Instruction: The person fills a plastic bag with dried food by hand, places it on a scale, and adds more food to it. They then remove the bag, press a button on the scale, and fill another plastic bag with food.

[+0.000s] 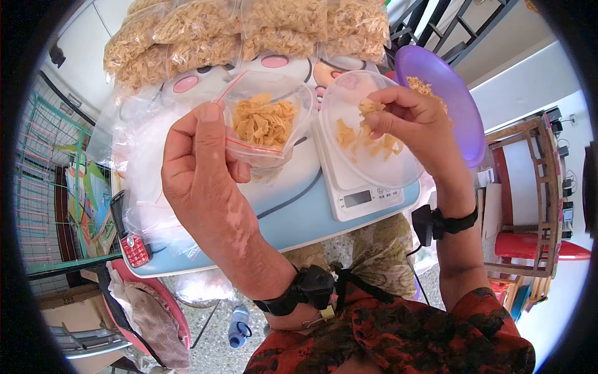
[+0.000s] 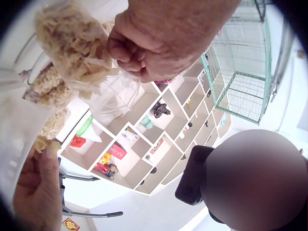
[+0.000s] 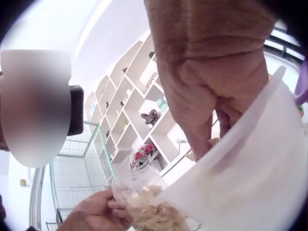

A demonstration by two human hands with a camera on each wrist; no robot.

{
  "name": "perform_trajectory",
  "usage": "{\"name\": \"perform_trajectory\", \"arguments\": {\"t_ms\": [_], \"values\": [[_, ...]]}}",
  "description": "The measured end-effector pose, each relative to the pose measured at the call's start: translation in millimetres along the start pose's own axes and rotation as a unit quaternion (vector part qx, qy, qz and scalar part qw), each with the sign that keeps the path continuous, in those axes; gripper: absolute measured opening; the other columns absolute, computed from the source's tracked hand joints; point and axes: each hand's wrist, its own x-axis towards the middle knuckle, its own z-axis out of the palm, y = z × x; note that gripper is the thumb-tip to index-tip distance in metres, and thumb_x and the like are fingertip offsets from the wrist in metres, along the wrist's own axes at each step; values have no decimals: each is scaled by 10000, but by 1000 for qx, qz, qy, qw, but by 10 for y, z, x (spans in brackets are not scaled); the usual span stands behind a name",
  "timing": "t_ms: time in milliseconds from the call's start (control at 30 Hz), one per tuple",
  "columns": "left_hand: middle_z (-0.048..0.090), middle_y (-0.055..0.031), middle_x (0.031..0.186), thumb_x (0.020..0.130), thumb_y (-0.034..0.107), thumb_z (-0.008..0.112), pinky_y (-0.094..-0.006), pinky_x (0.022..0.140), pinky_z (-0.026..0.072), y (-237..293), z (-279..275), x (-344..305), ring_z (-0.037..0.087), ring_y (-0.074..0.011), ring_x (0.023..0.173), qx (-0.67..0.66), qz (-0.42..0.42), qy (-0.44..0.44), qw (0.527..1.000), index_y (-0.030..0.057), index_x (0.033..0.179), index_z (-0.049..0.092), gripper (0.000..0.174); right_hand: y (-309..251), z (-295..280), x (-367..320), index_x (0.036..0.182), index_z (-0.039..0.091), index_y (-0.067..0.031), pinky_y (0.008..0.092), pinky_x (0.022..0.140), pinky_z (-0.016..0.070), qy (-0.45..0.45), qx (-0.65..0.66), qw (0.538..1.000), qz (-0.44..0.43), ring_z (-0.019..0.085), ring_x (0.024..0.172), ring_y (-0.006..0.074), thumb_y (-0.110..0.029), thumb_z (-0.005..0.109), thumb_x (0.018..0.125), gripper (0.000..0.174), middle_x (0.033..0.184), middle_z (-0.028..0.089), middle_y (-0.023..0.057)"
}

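Clear zip bag [image 1: 265,124] gripped in left hand [image 1: 199,168]; right hand [image 1: 408,118] pinches yellow flakes [image 1: 370,107], seemingly above the white bowl [image 1: 398,171].

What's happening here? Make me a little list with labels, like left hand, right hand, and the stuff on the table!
left hand: holds an open zip bag with yellow dried flakes in it
right hand: fingers pinch a few flakes above the bowl
bowl: clear, sits on the white scale, some flakes inside
behind: purple plate, stacked filled bags
table edge: red phone
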Motion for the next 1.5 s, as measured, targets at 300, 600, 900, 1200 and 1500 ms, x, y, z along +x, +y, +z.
{"name": "perform_trajectory", "arguments": {"t_ms": [300, 600, 900, 1200, 1500], "values": [[526, 34, 636, 924, 179, 694, -184, 453, 258, -2, 7, -4, 381, -26, 500, 6, -1, 2, 1000, 20, 892, 654, 167, 50, -129, -15, 1141, 634, -2, 307, 846, 605, 1, 283, 958, 52, 664, 952, 145, -83, 647, 945, 212, 1086, 668, 66], [534, 23, 650, 920, 182, 703, -180, 445, 287, 14, -3, -16, 400, -33, 500, -9, -23, -29, 999, 18, 904, 651, 173, 42, -171, 60, 1100, 643, 0, 303, 833, 609, 33, 307, 951, 24, 679, 938, 156, -72, 629, 955, 163, 1042, 678, 70], [535, 2, 660, 923, 184, 704, -188, 426, 313, -6, 49, -46, 427, -54, 481, -36, -49, -68, 996, 6, 936, 632, 192, -565, 277, 177, 1185, 606, -3, 286, 854, 576, 44, 209, 954, -212, 667, 1021, 204, -76, 647, 933, 265, 1151, 663, 124], [545, 2, 660, 925, 183, 704, -187, 430, 324, 5, -12, 2, 430, -53, 484, -45, -61, -61, 995, 6, 931, 629, 192, -604, 709, 279, 996, 692, -67, 307, 697, 539, 33, -242, 882, -402, 658, 876, 211, -37, 714, 822, 178, 965, 660, 87], [567, 8, 648, 925, 168, 706, -175, 448, 316, 28, -43, -22, 443, -38, 500, -24, -50, -93, 994, -5, 938, 639, 186, -628, 787, 295, 896, 656, -56, 432, 713, 508, -39, -342, 854, -389, 620, 800, 357, -148, 630, 826, 118, 820, 617, 144]]}}
